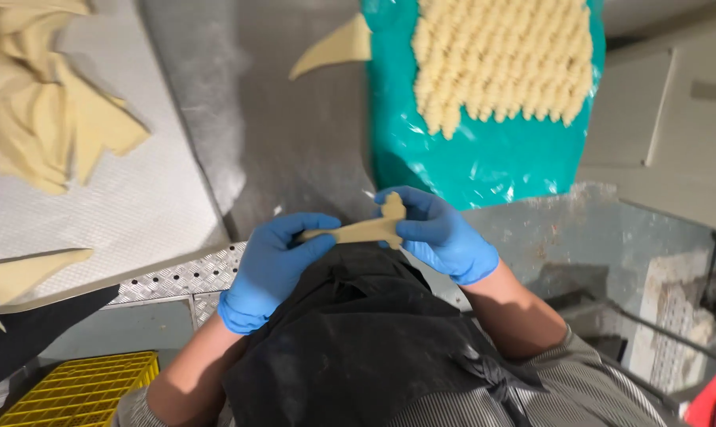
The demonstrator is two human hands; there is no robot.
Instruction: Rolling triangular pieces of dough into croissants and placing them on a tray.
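Dough strip [358, 231] held betw. left hand [272, 265] & right hand [437, 233] above apron; dough triangles [49, 119] on mat far left, rolled pieces [504, 59] on tray [468, 166] ahead-right.

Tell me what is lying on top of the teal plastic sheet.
Rows of pale rolled dough pieces cover the upper part of the teal plastic sheet. The sheet beneath them is hidden; its lower part lies bare.

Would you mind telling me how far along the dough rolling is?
Done: rows of rolled pieces fill much of the teal tray. In hand: the left hand and right hand hold one dough strip. Left: a pile of triangles, plus loose ones.
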